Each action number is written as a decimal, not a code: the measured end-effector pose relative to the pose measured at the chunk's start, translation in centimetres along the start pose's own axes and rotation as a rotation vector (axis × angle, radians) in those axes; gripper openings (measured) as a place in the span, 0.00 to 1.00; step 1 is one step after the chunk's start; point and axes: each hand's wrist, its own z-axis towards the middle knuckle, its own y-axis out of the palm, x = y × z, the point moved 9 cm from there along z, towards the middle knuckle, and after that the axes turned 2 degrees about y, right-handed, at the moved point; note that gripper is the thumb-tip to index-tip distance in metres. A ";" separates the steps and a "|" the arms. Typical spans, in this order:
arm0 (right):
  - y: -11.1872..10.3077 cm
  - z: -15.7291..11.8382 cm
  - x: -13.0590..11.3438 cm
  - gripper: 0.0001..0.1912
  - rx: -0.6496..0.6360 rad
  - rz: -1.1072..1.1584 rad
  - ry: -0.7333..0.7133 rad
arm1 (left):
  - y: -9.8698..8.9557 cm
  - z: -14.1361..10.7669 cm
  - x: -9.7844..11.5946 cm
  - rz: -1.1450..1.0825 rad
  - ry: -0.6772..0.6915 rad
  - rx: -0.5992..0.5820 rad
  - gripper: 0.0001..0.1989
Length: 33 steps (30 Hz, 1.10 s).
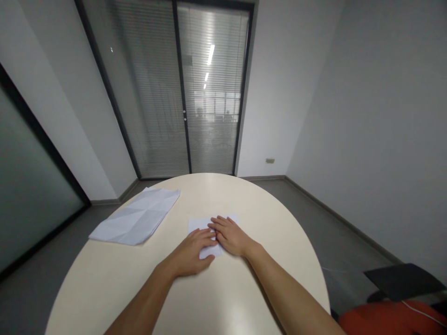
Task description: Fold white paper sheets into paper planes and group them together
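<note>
A small folded sheet of white paper [196, 224] lies flat on the round table, partly covered by both hands. Over its left side rests my left hand [193, 253], palm down, thumb apart from the fingers. My right hand [230, 234] lies flat across the paper's right part, its fingers stretched out toward the upper left. The fingertips of the two hands come close together or touch near the paper's middle; which of these I cannot tell. Nothing is gripped in either hand.
The pale round table [272, 279] fills the lower middle. On its left stands a stack of creased white sheets [139, 218]. A dark laptop-like panel [405, 280] sits above a red chair [380, 320] at lower right. A glass door with blinds [213, 139] is beyond the table.
</note>
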 end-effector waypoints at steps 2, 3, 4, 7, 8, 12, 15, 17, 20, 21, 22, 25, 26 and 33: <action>0.2 0.0 0.7 0.27 -0.006 -0.003 0.036 | 0.0 0.0 0.0 -0.001 -0.002 -0.001 0.24; 0.1 0.0 1.1 0.27 -0.003 -0.009 0.058 | 0.1 0.0 0.0 -0.001 -0.006 -0.004 0.24; 0.0 -0.1 1.5 0.28 0.001 -0.017 0.083 | 0.1 0.0 0.0 0.000 -0.010 -0.007 0.24; -0.6 -0.4 2.4 0.28 0.031 -0.066 0.160 | 0.0 -0.1 0.1 0.009 -0.013 -0.015 0.24; -0.8 -0.4 2.6 0.28 0.048 -0.088 0.183 | -0.1 -0.1 0.2 0.017 -0.011 -0.016 0.24; -1.8 -0.6 2.2 0.27 0.129 -0.151 0.186 | -0.5 -0.1 0.3 0.085 -0.022 -0.003 0.24; -1.7 -0.5 0.8 0.27 0.133 -0.130 0.067 | -0.8 0.0 0.0 0.147 -0.062 0.017 0.23; -1.3 -0.4 0.0 0.25 0.114 -0.110 -0.006 | -0.9 0.0 -0.3 0.179 -0.083 0.029 0.21; -1.0 -0.4 -0.4 0.23 0.114 -0.117 -0.060 | -1.0 0.0 -0.6 0.190 -0.088 0.037 0.20; -1.0 -0.3 -0.3 0.22 0.121 -0.125 -0.066 | -1.0 0.0 -0.6 0.186 -0.084 0.036 0.21; -1.0 -0.3 -0.2 0.22 0.127 -0.132 -0.068 | -1.0 0.0 -0.6 0.182 -0.079 0.032 0.21; -1.1 -0.3 0.4 0.22 0.136 -0.145 -0.044 | -0.6 -0.2 -0.6 0.173 -0.066 0.003 0.24; -1.1 -0.3 0.6 0.22 0.136 -0.147 -0.035 | -0.5 -0.2 -0.7 0.171 -0.065 -0.008 0.25; -0.9 -0.3 1.3 0.23 0.149 -0.158 -0.027 | 0.3 -0.4 -1.3 0.165 -0.053 -0.012 0.31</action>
